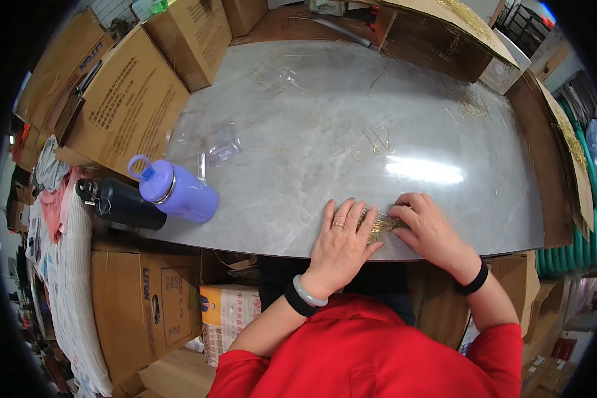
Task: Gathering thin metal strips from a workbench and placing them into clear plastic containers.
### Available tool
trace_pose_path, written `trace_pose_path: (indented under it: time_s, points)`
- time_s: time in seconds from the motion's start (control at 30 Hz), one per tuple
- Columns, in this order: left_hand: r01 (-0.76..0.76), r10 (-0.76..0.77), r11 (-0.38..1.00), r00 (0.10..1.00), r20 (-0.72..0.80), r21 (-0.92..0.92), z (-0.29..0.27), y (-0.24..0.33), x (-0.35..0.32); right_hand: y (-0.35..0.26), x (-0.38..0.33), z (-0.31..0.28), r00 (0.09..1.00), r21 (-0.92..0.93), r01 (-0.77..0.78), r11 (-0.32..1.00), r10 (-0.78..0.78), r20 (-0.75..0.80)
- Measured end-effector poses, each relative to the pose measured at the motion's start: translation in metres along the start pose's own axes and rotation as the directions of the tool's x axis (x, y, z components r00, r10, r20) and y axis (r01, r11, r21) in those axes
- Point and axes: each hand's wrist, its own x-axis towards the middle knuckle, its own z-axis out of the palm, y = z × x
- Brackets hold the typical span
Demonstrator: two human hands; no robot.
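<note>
A small bundle of thin gold-coloured wire pieces point(382, 226) lies at the table's near edge between my hands. My left hand point(341, 245) is over its left end, knuckles up, with the thumb on the near side and the fingers on the far side around the wires. At the right end, my right hand point(429, 229) curls inward, its thumb and fingertips closed on the wires. The fingers partly hide the bundle, so the exact shape of the pieces cannot be made out.
Loose wire pieces point(377, 140) lie across the grey table point(298, 172), with a pile point(471, 106) at far right. Clear plastic boxes point(222, 142), a purple bottle point(182, 192) and a black bottle point(127, 204) stand left. Cardboard boxes point(129, 99) border the table.
</note>
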Motion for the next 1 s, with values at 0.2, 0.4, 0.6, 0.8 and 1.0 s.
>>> trace_pose_path:
  time_s: [0.2, 0.4, 0.6, 0.8, 1.0]
  points:
    - [-0.048, 0.048, 0.998, 0.999, 0.011, 0.029, 0.005, -0.001, -0.001, -0.027, -0.024, 0.037, 0.963, 0.087, -0.03, 0.996, 0.052, -0.263]
    - [-0.015, 0.013, 0.994, 1.0, -0.021, -0.111, -0.003, -0.008, 0.0, -0.023, -0.015, 0.047, 0.944, 0.142, -0.122, 0.982, 0.159, -0.29]
    - [0.13, -0.119, 0.985, 0.988, 0.103, -0.109, -0.05, -0.01, -0.013, -0.021, -0.016, 0.035, 0.948, 0.051, -0.037, 0.998, 0.051, -0.315]
    - [0.261, -0.221, 0.944, 0.954, 0.202, -0.2, -0.046, -0.022, 0.001, -0.028, 0.007, 0.049, 0.959, 0.07, 0.112, 0.991, -0.089, -0.268]
    - [0.414, -0.25, 0.727, 0.903, 0.351, -0.547, -0.036, -0.012, 0.015, -0.018, 0.007, 0.058, 0.925, 0.169, 0.182, 0.969, -0.11, -0.363]
